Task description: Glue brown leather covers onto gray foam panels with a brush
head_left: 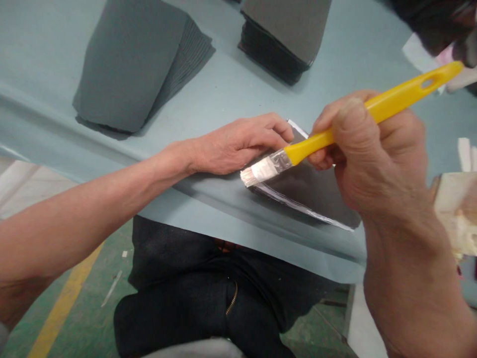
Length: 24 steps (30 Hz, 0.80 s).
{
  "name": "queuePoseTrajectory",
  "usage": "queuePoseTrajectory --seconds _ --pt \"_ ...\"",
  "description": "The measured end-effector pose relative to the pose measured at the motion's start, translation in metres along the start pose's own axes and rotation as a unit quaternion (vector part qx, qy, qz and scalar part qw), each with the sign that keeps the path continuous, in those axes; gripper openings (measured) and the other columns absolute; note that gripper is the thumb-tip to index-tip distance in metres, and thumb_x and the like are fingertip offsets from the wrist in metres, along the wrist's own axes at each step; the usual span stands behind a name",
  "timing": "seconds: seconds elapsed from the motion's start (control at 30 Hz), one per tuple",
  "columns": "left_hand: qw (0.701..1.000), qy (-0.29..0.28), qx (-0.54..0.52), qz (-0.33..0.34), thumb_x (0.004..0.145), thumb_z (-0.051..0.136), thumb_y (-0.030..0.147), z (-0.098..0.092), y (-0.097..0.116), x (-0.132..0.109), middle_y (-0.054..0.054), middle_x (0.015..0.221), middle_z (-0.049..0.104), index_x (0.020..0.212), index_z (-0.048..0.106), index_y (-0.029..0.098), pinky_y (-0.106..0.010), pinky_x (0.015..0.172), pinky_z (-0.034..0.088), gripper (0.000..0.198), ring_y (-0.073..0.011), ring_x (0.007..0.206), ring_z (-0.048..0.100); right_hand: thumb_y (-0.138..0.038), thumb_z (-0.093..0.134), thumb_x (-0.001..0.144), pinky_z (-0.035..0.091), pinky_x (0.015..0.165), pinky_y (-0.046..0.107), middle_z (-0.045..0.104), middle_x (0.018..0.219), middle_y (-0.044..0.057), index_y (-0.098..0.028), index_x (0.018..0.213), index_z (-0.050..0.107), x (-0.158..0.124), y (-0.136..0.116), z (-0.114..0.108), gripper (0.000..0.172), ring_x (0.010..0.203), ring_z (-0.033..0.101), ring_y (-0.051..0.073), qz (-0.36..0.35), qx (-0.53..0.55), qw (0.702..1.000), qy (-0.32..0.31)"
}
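Note:
My right hand [376,144] is closed around the yellow handle of a paintbrush [316,141]. The brush points down to the left, its bristles coated in something white, close to the edge of a dark grey sheet piece [316,191]. White coating runs along the front edge and the far edge of that piece. My left hand [257,141] rests on the piece's left side, fingers bent and pressing down, not gripping. Part of the piece is hidden beneath both hands and the brush, and I cannot tell whether it is one layer or several.
A fanned stack of dark grey pieces [130,64] lies at the back left of the pale blue table [219,94]. Another stack [286,30] sits at the back centre. A whitish, stained container [456,209] stands at the right. Dark cloth hangs below the table's front edge.

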<state>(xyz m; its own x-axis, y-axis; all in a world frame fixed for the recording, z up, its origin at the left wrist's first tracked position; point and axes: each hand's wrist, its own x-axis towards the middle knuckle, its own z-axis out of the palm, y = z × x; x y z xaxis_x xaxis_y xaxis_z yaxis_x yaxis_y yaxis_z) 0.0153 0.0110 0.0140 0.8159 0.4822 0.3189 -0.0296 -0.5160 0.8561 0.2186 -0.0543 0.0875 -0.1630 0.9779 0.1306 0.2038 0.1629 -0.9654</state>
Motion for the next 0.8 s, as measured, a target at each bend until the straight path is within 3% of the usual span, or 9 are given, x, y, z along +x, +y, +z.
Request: queuePoseTrajectory --seconds 0.3,0.57,0.67,0.8 --pt "0.999 0.004 0.036 -0.012 0.107 0.052 0.028 -0.001 -0.010 -0.003 -0.003 0.145 0.069 0.124 0.080 0.036 -0.049 0.125 0.049 0.034 -0.0279 0.140 0.064 -0.062 0.097 0.075 0.032 0.038 0.025 0.058 0.064 -0.003 -0.022 0.074 0.074 -0.038 -0.013 -0.037 0.047 0.047 0.049 0.008 -0.043 0.024 0.984 0.170" --pt "0.994 -0.031 0.101 -0.021 0.109 0.049 0.025 -0.009 0.003 -0.002 -0.008 0.146 0.068 0.131 0.077 0.028 -0.045 0.125 0.047 0.036 -0.0244 0.138 0.063 -0.059 0.096 0.078 0.034 0.036 0.024 0.054 0.056 -0.002 -0.020 0.070 0.074 -0.090 0.004 -0.076 0.045 0.042 0.046 0.009 -0.045 0.038 0.961 0.270" --pt "0.990 -0.037 0.129 -0.030 0.110 0.050 0.025 -0.012 0.010 0.000 -0.009 0.145 0.069 0.131 0.077 0.027 -0.045 0.124 0.048 0.035 -0.0250 0.136 0.064 -0.064 0.095 0.075 0.034 0.036 0.023 0.054 0.056 -0.002 -0.019 0.069 0.072 -0.106 0.009 -0.073 0.051 0.041 0.045 0.009 -0.020 0.040 0.951 0.305" --pt "0.987 -0.041 0.151 -0.038 0.111 0.049 0.029 -0.013 0.014 0.002 -0.009 0.144 0.070 0.130 0.077 0.027 -0.047 0.124 0.049 0.034 -0.0257 0.135 0.065 -0.059 0.084 0.090 0.041 0.041 0.021 0.057 0.057 -0.002 -0.018 0.075 0.075 -0.120 0.011 -0.047 0.045 0.046 0.050 0.009 0.031 0.013 0.947 0.320"
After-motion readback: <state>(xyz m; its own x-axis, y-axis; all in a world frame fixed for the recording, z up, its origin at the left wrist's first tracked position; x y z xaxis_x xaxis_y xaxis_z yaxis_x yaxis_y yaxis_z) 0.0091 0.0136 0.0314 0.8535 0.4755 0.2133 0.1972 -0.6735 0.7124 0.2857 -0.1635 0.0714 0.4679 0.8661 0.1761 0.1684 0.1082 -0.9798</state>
